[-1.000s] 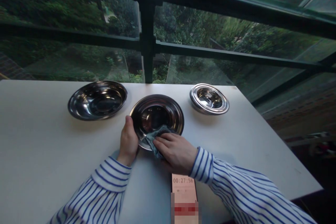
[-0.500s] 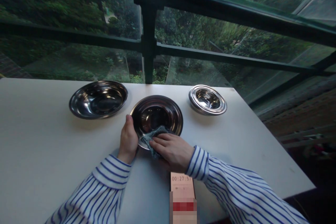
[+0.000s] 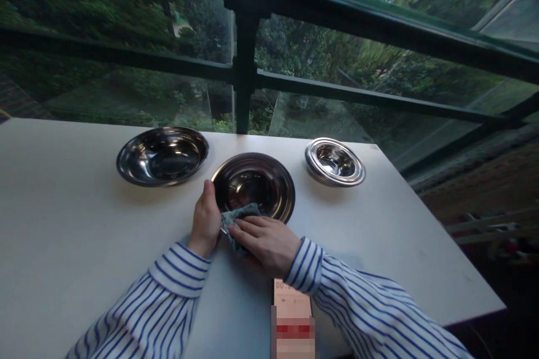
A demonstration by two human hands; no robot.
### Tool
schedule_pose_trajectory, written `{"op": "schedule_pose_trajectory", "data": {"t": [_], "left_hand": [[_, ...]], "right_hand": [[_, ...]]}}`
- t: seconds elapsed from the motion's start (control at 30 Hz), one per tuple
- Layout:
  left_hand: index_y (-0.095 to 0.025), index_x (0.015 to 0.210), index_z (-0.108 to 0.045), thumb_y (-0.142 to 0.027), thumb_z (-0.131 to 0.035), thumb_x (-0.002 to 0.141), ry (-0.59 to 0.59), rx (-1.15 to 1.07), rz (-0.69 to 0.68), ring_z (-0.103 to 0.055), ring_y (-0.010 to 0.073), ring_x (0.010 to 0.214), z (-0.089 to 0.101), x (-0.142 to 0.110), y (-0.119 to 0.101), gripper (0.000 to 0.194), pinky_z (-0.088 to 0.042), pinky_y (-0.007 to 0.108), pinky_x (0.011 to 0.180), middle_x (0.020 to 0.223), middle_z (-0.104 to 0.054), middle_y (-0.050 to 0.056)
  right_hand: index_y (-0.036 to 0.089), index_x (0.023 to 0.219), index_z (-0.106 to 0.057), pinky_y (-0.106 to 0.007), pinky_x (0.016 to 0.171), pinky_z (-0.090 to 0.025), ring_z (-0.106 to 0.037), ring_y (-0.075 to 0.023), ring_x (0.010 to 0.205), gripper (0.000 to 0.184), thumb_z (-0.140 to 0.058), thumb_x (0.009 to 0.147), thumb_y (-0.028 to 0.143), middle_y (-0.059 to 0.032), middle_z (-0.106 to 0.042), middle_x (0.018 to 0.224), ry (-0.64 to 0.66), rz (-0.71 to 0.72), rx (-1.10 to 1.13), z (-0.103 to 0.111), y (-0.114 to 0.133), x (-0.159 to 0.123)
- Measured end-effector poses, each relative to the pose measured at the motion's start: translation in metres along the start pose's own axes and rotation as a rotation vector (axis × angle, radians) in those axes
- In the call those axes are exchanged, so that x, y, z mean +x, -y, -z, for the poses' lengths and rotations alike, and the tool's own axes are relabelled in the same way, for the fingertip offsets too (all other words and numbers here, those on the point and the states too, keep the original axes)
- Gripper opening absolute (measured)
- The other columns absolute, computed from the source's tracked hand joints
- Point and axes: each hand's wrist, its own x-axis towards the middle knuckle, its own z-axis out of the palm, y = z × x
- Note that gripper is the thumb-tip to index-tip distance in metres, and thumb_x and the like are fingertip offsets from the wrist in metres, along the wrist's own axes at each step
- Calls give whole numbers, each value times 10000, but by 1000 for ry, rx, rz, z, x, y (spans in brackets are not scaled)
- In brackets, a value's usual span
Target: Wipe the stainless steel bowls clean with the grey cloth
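A shiny steel bowl [image 3: 256, 179] is tilted toward me at the middle of the table. My left hand [image 3: 205, 219] grips its left rim, thumb up along the edge and the other fingers hidden behind. With my right hand [image 3: 267, 241] I press a grey-green cloth [image 3: 238, 219] against the bowl's near rim, close to my left hand. The right fingers lie over the cloth, and part of it hangs below the rim.
On the white table [image 3: 105, 247], a wide steel bowl [image 3: 164, 160] stands at the back left and a stack of smaller steel bowls [image 3: 336, 161] at the back right. A phone [image 3: 290, 305] with a timer lies near my right wrist. Green-framed windows [image 3: 246, 67] rise behind the table.
My right hand and the cloth have slid left along the bowl's near rim, toward my left hand. The left hand keeps its grip. The view has shifted slightly.
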Motion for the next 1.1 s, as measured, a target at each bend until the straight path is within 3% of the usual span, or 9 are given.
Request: {"op": "schedule_pose_trajectory", "data": {"t": [0.2,0.43,0.57,0.7,0.87,1.1], "left_hand": [[-122,930,-665,-607,-340,804,66,24,-59,-552,248,1081,-1,-1,-4,597,-373,332,966,1012,-687,100],[-142,1003,-654,-590,-405,789,-41,-30,-26,-486,239,1171,3,2,2,556,-305,320,1023,1142,-638,90],[-144,997,-663,-607,-375,793,68,-26,-10,-502,238,1154,4,4,-1,583,-314,329,1016,1110,-656,88],[-135,1085,-625,-586,-429,783,150,-157,99,-431,222,1224,3,6,-10,577,-258,317,1051,1240,-576,86],[-136,1124,-606,-563,-387,812,469,-575,266,-519,250,1138,3,-6,-16,572,-349,385,999,1117,-653,99],[-109,1138,-592,-646,-338,777,453,-631,324,-590,262,1042,-1,-22,-6,696,-409,412,942,1025,-682,154]], "right_hand": [[90,1214,-445,-393,883,-414,-503,-243,1041,408,-449,835,241,-159,-569,1153,62,-8,-80,10,-3,-11],[25,1284,-364,-374,908,-423,-442,-272,1117,571,-473,798,306,-161,-486,1273,-10,-45,-22,-5,8,17],[54,1248,-415,-377,886,-430,-492,-255,1059,463,-437,831,255,-153,-548,1195,45,-30,-81,3,3,1],[62,1200,-456,-383,832,-449,-537,-243,987,383,-417,852,217,-169,-593,1107,28,-40,-155,7,-1,-12],[59,1229,-430,-387,815,-455,-535,-250,1005,422,-428,840,222,-172,-582,1137,-26,-43,-116,-1,-1,-9],[57,1287,-362,-371,921,-413,-443,-244,1142,551,-472,773,221,-154,-507,1259,-118,-72,90,-13,7,10]]}}
